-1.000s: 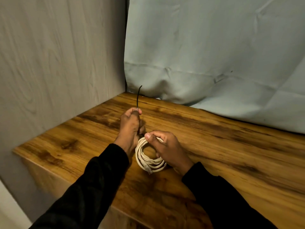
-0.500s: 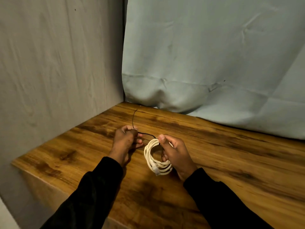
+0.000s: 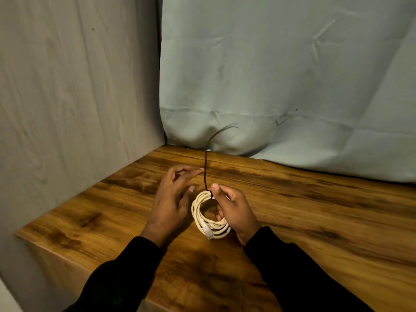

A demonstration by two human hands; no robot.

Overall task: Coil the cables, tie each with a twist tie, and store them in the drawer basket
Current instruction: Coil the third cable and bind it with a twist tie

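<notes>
Right hand (image 3: 234, 210) gripped the coiled cream-white cable (image 3: 208, 216), thumb pinching the thin black twist tie (image 3: 205, 171) against it. Left hand (image 3: 172, 199) hovered beside with fingers spread, near the wooden tabletop's (image 3: 315, 221) left edge; bare wood lay to the right.

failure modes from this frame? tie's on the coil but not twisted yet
1. The tie has one free end standing up and the left hand is open beside it, not gripping; it could slip off the coil.
2. Only the right hand holds the coil; a looser grip may let the loops spring apart.
3. The connector hangs free and could snag.
</notes>
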